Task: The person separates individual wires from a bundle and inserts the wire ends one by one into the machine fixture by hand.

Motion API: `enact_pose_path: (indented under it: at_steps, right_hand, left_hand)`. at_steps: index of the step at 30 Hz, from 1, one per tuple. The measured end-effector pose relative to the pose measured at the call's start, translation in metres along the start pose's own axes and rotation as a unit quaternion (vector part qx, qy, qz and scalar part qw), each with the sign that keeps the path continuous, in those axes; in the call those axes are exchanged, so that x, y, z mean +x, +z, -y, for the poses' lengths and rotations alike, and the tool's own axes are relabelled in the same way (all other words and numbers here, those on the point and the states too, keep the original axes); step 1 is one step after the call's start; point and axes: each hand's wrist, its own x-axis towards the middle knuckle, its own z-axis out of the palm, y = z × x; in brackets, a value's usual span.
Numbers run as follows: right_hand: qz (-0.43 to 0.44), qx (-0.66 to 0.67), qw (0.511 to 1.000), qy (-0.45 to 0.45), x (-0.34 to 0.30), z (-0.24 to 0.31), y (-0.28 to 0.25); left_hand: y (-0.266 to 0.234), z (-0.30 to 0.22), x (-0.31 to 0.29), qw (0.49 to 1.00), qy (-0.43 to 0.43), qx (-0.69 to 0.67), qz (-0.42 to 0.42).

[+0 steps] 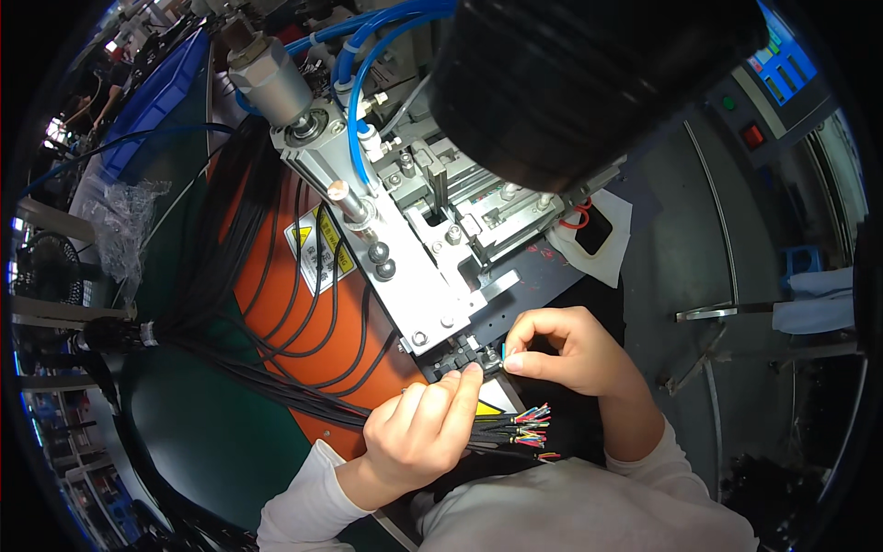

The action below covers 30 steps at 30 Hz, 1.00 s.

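1. My left hand (423, 432) is clenched around a bundle of black cables (303, 396). The bundle enters my fist from the left and leaves it on the right.
2. Just right of my left hand, the stripped cable ends (529, 428) fan out. Their thin inner wires show red, yellow, blue and green tips.
3. My left index finger is stretched forward. Its tip touches the small black fixture block (455, 363) at the near edge of the machine.
4. My right hand (566, 354) is curled, and its thumb and index finger pinch one thin wire end (504, 352) with a blue-green sheath. The wire end is held at the fixture block, just beyond my left fingertip.
5. Directly ahead of both hands stands the metal press assembly (414, 258). A pneumatic cylinder (276, 87) with blue air hoses (359, 55) sits at its far end.
6. Left of my left hand, the cables run over an orange machine panel (267, 285) bearing a yellow warning label (317, 244). They gather into a tied bunch farther left.
7. Far to the left lie a crumpled clear plastic bag (124, 221) and a blue bin (156, 92).
8. Right of my right hand is the grey counter (671, 258). A control panel (763, 92) with a red button lies beyond it.
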Motion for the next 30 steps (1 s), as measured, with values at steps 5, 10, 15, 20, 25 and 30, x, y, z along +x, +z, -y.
enact_pose_path:
  at_steps: [5, 10, 15, 20, 25, 30]
  right_hand:
    - [0.029, 0.162, 0.986, 0.028, -0.001, -0.01, 0.004]
    - [-0.1, -0.118, 0.979, -0.129, 0.005, -0.014, 0.016]
    - [-0.172, -0.318, 0.905, -0.224, 0.016, -0.017, 0.03]
    - [-0.15, -0.344, 0.897, -0.232, 0.015, -0.021, 0.032]
    - [-0.199, -0.253, 0.915, -0.242, 0.023, -0.041, 0.036]
    - [-0.15, 0.054, 0.986, -0.051, 0.023, -0.056, 0.035]
  left_hand:
    - [0.0, 0.002, -0.003, 0.999, 0.029, 0.018, -0.011]
    - [0.007, 0.0, -0.004, 0.997, 0.015, 0.073, 0.021]
    - [0.005, -0.009, -0.002, 0.988, -0.053, 0.096, 0.11]
    - [0.003, -0.011, -0.002, 0.982, -0.073, 0.116, 0.129]
    - [0.008, -0.007, 0.0, 0.984, -0.067, 0.112, 0.118]
    - [0.011, 0.0, -0.002, 0.993, -0.051, 0.073, 0.08]
